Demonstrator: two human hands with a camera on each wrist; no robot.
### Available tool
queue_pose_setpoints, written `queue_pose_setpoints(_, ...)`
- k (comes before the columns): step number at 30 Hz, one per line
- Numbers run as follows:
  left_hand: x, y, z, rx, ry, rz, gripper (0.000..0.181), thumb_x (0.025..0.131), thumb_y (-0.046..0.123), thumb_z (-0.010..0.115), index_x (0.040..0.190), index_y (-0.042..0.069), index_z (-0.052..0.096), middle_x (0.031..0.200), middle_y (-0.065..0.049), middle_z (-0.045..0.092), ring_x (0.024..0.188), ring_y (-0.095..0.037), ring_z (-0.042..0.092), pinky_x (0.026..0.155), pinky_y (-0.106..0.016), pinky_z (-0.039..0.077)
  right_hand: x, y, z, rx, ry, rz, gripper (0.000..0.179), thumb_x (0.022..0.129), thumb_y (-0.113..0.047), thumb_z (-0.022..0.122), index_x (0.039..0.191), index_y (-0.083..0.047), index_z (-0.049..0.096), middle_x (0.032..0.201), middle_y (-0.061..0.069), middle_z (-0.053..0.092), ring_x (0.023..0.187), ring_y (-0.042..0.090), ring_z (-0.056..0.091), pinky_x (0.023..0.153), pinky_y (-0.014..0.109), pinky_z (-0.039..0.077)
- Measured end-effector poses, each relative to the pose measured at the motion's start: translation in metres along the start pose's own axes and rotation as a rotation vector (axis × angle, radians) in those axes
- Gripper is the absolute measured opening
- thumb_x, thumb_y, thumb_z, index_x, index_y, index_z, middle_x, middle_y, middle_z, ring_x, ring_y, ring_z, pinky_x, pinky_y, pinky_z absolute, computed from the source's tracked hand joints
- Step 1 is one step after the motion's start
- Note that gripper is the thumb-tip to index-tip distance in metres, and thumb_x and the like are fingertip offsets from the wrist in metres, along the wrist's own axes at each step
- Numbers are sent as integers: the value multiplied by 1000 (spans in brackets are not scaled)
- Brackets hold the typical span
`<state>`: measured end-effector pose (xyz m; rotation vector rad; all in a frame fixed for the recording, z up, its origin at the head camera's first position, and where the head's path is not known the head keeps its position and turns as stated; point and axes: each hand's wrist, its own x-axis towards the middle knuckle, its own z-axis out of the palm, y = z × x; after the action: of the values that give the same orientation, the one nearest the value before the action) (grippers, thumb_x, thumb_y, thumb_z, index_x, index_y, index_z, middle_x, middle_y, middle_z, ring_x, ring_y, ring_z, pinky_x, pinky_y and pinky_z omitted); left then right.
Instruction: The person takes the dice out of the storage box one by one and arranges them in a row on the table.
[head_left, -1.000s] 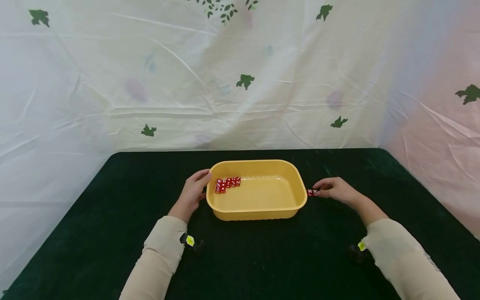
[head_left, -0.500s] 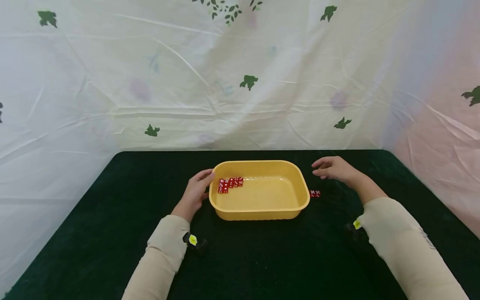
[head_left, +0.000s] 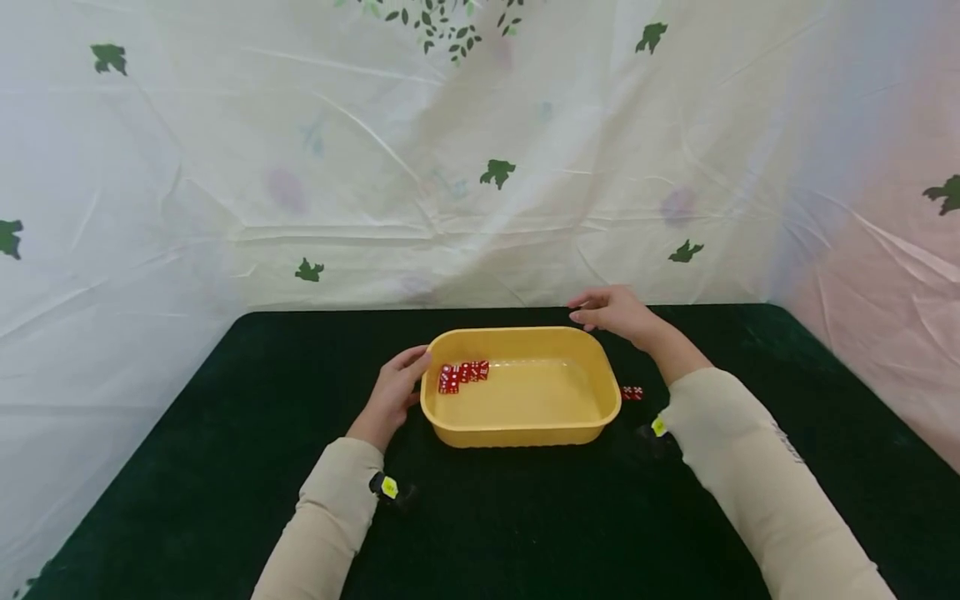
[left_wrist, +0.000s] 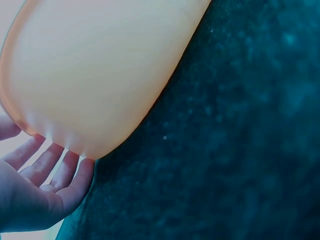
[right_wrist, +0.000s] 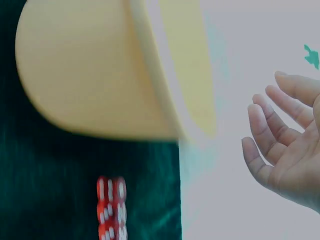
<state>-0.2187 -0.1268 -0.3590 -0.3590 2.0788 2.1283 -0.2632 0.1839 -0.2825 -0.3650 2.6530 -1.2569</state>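
A yellow plastic basin (head_left: 517, 437) stands on the dark green table. Several red dice with white pips (head_left: 463, 373) lie in it, against the left side. My left hand (head_left: 393, 390) holds the basin's left end, thumb at the rim and fingertips against the outer wall, as the left wrist view shows for the fingers (left_wrist: 60, 167). Beyond the basin's far right corner, my right hand (head_left: 613, 312) hovers with loosely bent fingers and nothing in them. A short row of red dice (head_left: 632, 392) sits just outside the basin's right end; the right wrist view shows these dice (right_wrist: 112, 210) close up.
Dark green cloth (head_left: 225, 467) covers the table. A pale curtain (head_left: 375, 192) with green leaf and bird shapes hangs behind its far edge and along the sides.
My right hand has left the dice row beside the basin, rising and moving left toward the far right corner. The left hand keeps its place on the basin. The dice stay put.
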Motion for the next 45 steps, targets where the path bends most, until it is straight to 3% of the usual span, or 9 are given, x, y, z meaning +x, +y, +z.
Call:
queue_pose_setpoints(12, -3, -2, 0, -5, 9, 14, 35, 86, 34, 51, 116, 16, 49, 117, -3, 45, 105, -21, 41, 84, -42, 38, 20, -26, 55, 136, -68, -107, 25, 81, -11, 59, 102, 2, 57, 88, 13, 58, 84, 34, 53, 77, 42, 42)
queue_pose_setpoints(20, -3, 0, 1, -4, 4, 13, 36, 86, 33, 50, 118, 16, 49, 117, -3, 44, 105, -21, 41, 84, -42, 38, 30, -30, 84, 134, -106, -101, 25, 79, -7, 62, 100, 5, 58, 88, 11, 59, 77, 21, 53, 74, 39, 44)
queue_pose_setpoints(26, -3, 0, 0, -10, -1, 11, 36, 86, 33, 50, 118, 16, 48, 118, -3, 45, 106, -21, 41, 84, -42, 37, 33, -31, 96, 139, -121, -87, 25, 78, -5, 61, 100, 7, 58, 91, 13, 58, 77, 20, 52, 73, 40, 45)
queue_pose_setpoints(32, -3, 0, 0, -9, 0, 8, 36, 86, 34, 50, 118, 17, 48, 117, -3, 45, 105, -20, 41, 85, -42, 37, 36, -27, 103, 123, -186, -74, 26, 80, -6, 60, 103, 6, 57, 92, 11, 57, 75, 29, 53, 70, 38, 44)
queue_pose_setpoints(45, -5, 1, 0, -12, 2, 2, 34, 86, 32, 50, 117, 17, 49, 117, -2, 45, 105, -20, 41, 84, -41, 38, 34, -26, 114, -13, -256, -28, 24, 79, -5, 59, 102, 1, 59, 87, 9, 57, 68, 26, 53, 63, 32, 46)
